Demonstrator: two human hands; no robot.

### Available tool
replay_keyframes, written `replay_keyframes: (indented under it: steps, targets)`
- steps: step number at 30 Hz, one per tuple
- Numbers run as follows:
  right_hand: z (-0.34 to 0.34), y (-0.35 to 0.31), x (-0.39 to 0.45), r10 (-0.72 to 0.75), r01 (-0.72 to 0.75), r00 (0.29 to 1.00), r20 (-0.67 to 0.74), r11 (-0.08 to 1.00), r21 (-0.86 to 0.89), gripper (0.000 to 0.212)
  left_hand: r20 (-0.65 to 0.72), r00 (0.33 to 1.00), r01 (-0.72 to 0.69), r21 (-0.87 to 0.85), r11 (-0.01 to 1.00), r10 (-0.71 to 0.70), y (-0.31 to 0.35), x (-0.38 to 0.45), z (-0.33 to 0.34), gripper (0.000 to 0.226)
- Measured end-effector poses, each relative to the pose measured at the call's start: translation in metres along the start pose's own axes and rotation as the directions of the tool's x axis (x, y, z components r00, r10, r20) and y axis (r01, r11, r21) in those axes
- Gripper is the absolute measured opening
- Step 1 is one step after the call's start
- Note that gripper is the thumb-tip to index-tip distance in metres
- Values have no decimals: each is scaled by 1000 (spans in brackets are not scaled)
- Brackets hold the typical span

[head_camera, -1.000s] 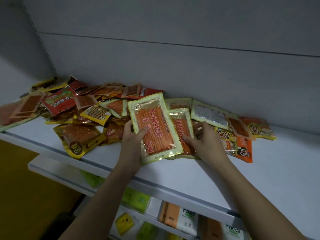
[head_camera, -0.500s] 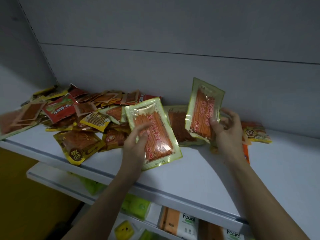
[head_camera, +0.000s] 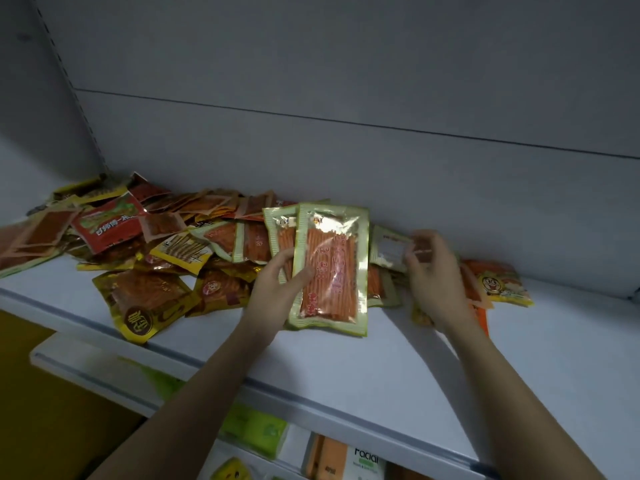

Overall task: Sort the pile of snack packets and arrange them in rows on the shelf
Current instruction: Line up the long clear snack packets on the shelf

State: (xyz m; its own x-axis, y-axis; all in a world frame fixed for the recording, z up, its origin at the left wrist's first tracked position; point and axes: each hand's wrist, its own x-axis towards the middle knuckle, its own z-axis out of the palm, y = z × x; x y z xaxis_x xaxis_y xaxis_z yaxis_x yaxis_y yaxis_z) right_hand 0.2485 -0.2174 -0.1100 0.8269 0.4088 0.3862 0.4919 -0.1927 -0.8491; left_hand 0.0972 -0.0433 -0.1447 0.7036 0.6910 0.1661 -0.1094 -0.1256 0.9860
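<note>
Lower shelf w/ "Facial" tissue packs (head_camera: 367, 460), green pkgs (head_camera: 254, 429), orange box (head_camera: 329, 459); yellow wall (head_camera: 41, 393) at left.

The word "Facial" (head_camera: 366, 456) can be read in dark letters on a white pack on the lower shelf, at the bottom of the view; smaller words under it are too blurry to read. The orange pack (head_camera: 329, 460) beside it has small dark writing that cannot be made out. A red packet (head_camera: 110, 226) in the pile has a line of white Chinese letters, too blurred to read. A brown and gold packet (head_camera: 140, 304) near the shelf edge has one big gold Chinese letter in a dark circle. The orange stick packet (head_camera: 329, 271) in the left hand (head_camera: 273, 294) has red Chinese letters, not clear enough to read.
</note>
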Motion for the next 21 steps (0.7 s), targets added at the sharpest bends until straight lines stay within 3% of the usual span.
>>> replay_keyframes:
  steps: [2,4,7,9,12,15,17,19,21]
  targets:
    - [-13,9,25,16,0,998,66,974,-229,31,-20,1000,9,71,997,-7,-5,1,-1,38]
    - [-18,20,46,78,46,969,236,878,-477,42,-36,999,-23,90,996,26,-7,2,-1,47]
    - [-9,40,52,163,106,911,379,795,-598,33,-36,988,-150,19,989,150,-4,0,-1,64]
    - [-1,52,46,103,106,949,299,786,-609,30,-23,975,-219,-29,975,219,-2,-1,-1,70]
    - [0,46,42,-65,99,995,77,775,-624,28,6,981,-196,37,980,196,-3,2,0,51]
    - [-9,25,42,-217,149,960,-178,931,-333,25,37,988,-153,27,988,151,-2,1,1,37]
    - [-12,8,41,-135,141,948,-289,990,2,19,48,988,-145,35,989,144,2,-1,2,37]
    - [-12,-3,36,63,24,969,-238,938,346,17,51,989,-140,40,989,138,4,-4,2,35]
    - [-8,-8,28,195,-128,978,-73,839,529,17,52,989,-143,46,989,141,4,-4,2,35]
